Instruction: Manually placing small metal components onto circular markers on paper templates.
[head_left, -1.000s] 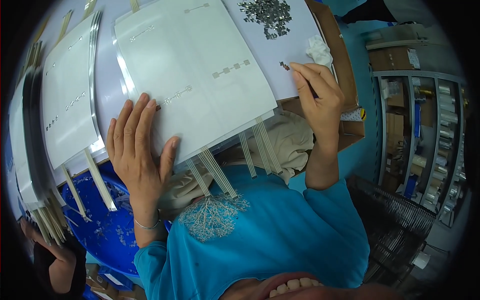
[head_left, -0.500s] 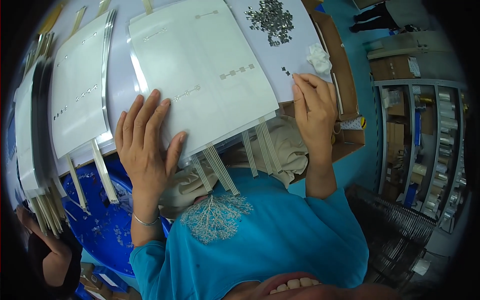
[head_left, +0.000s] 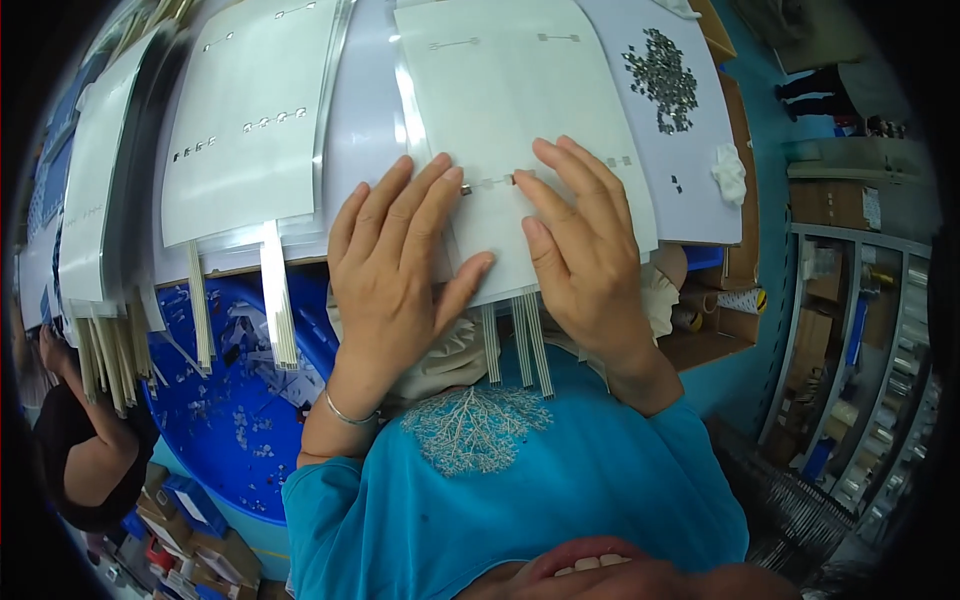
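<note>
A stack of white sheets (head_left: 520, 100) with flat striped tails (head_left: 528, 345) lies on the table before me. My left hand (head_left: 395, 265) rests flat on its left edge, fingers stretched and thumb apart. One small dark metallic square (head_left: 466, 189) sits by the left index fingertip, on a row of printed pads. On that same row, my right hand (head_left: 595, 245) has its index fingertip at another dark piece, mostly hidden under the finger. The right thumb is apart from the fingers. To the right lie a pile of small dark squares (head_left: 662, 85) and a few loose ones (head_left: 677, 185).
Another stack of white sheets (head_left: 250, 160) lies to the left, a tilted bundle (head_left: 100, 200) beyond it. Below stands a blue tub (head_left: 215, 430) with scraps. A crumpled white tissue (head_left: 729, 175) and cardboard box (head_left: 735, 320) are at right. Another person's arm (head_left: 95, 420) shows far left.
My right hand has moved left from the loose squares, where its fingers were pinched, onto the sheet, and its fingers have spread. My left hand stays on the sheet. The whole view has shifted.
</note>
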